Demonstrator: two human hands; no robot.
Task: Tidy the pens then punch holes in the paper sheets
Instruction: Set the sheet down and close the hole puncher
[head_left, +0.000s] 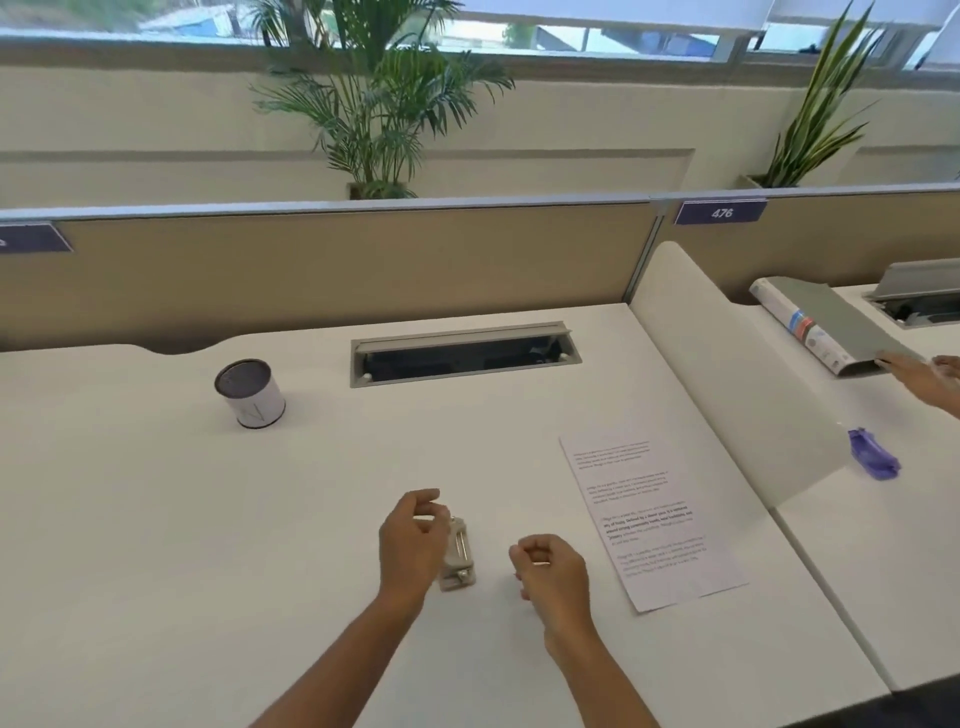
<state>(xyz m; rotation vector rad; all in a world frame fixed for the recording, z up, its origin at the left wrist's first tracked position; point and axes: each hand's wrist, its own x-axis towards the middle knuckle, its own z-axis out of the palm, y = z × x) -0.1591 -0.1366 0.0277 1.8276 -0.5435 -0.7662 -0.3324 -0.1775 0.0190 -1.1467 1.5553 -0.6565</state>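
Note:
A small silver hole punch (458, 553) lies on the white desk (208, 519) between my two hands. My left hand (413, 540) hovers right against its left side, fingers curled in, with nothing held. My right hand (550, 566) is a loose fist a little to the right of the punch and apart from it. A printed paper sheet (652, 525) lies flat on the desk to the right of my right hand. A round white pen cup (251, 393) with a dark inside stands at the back left. No pens show.
An open cable slot (465, 353) sits at the desk's back, below the beige partition (332, 270). A white side divider (737, 395) separates the neighbouring desk, where another person's hand (924, 379) touches a grey binder (826, 325). A purple object (874, 454) lies there too.

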